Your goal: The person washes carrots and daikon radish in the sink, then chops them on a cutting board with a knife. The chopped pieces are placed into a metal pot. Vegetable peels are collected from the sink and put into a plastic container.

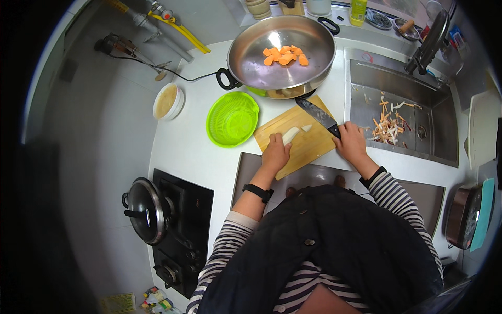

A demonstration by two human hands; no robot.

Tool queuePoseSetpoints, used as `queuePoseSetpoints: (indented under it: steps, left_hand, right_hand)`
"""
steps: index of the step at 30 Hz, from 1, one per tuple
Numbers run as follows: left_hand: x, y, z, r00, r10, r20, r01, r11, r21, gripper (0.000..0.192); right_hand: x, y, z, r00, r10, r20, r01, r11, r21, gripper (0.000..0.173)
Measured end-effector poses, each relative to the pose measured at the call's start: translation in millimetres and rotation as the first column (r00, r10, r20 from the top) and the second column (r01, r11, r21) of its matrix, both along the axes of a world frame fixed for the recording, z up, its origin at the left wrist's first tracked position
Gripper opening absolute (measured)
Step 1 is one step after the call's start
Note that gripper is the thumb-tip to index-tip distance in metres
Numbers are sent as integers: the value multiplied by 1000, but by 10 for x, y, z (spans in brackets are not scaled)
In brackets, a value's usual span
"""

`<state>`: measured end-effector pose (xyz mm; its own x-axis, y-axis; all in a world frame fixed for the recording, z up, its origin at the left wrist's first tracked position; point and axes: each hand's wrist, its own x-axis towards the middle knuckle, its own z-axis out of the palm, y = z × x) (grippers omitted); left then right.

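Note:
My left hand (277, 153) holds a peeled white root vegetable (290, 135) down on a wooden cutting board (310, 147). Just beyond its tip lies a small cut piece (306, 128) of the same vegetable. At the board's right edge, my right hand (350, 140) grips the black handle of a kitchen knife (316, 112). The wide blade points away and to the left over the board, apart from the vegetable. Behind the board, a large steel pan (251, 72) holds several chunks of orange carrot (286, 59).
A green plastic colander (234, 117) stands left of the board, with a white bowl (179, 105) of pale contents farther left. Peelings (388, 125) lie in the steel sink (439, 94) on the right. A lidded pot (143, 214) sits on the black gas hob (200, 219) at lower left.

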<state>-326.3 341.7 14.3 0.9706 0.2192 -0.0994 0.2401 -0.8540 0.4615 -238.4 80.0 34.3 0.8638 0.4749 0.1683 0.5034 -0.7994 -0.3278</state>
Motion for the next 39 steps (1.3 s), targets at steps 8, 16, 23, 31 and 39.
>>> queuePoseSetpoints:
  steps: [8,16,23,31,39]
  left_hand:
    - [-14,0,42,1000,-8,22,9,1000,-12,39]
    - [-2,9,52,999,19,-35,-20,999,-27,40]
    - [-11,33,37,999,9,-31,-11,999,-46,42]
    - [-30,33,19,1000,6,-20,-7,999,-37,42]
    - [-25,42,2,1000,17,26,-15,998,-56,45]
  right_hand:
    - [190,802,-138,935,314,167,-333,937,105,31]
    - [252,979,501,936,266,233,-344,836,428,24]
    - [745,1145,1177,869,-4,495,-269,836,479,32]
    - [655,990,811,904,80,419,-292,833,471,37]
    - [-51,160,100,999,10,-47,-2,983,181,51]
